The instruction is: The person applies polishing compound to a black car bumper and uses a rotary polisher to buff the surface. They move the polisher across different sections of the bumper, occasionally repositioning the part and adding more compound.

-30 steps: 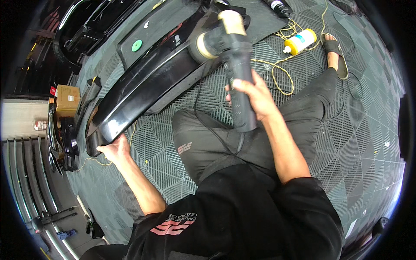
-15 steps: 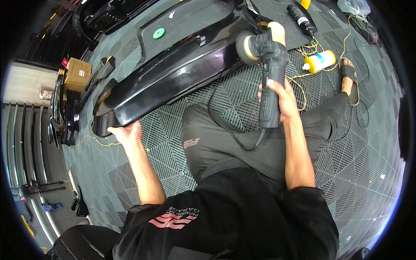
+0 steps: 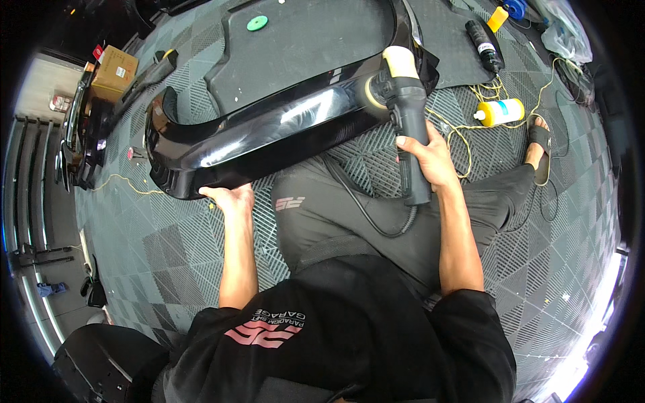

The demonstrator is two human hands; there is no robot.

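Observation:
A long, curved, glossy black car body panel [image 3: 269, 127] slants across the space in front of my knees. My left hand [image 3: 232, 200] grips its lower edge near the left end, thumb on the near side and the other fingers partly hidden beneath. In my right hand [image 3: 433, 161] is a black and cream power polisher [image 3: 408, 111], held by its long body. The polisher's pale yellow pad [image 3: 374, 93] meets the panel near its right end. Bright light streaks lie along the panel's curved face. A black cord [image 3: 366, 218] runs from the polisher's lower end across my lap.
A dark mat [image 3: 302, 40] lies beyond the panel, with a green disc [image 3: 257, 23] on it. Rightward are a yellow bottle [image 3: 500, 112], a black bottle [image 3: 482, 43] and a tangled yellow cord [image 3: 460, 144]. A cardboard box [image 3: 115, 72] and black parts stand at the left.
The panel has rolled and turned, showing more of its curved left end. My left hand has shifted right with its edge. The polisher sits slightly lower and further left in the picture.

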